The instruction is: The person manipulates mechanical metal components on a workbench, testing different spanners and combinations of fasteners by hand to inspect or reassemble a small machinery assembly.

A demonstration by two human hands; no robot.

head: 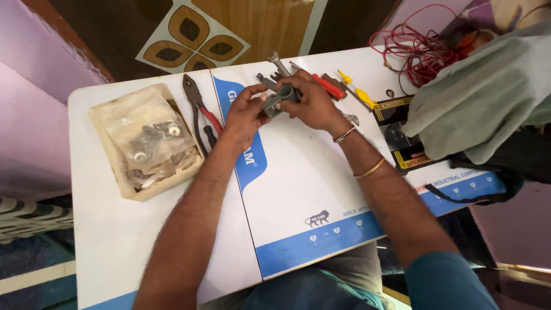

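White rectangular table (109, 241), topped with a white-and-blue printed board (298, 189). Dark brown floor (109, 28), inset with a pale square tile of four brown leaf shapes (192, 39). Lilac-painted walls (34, 109) on both sides. Soft, even indoor light.

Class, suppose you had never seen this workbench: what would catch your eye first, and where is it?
First, the two hands meeting at the middle of the white table: the left hand and right hand grip a small grey part between them. Next, the tangle of red wire at the far right corner. Then the cream tray of bagged metal hardware on the left, with red-handled pliers beside it.
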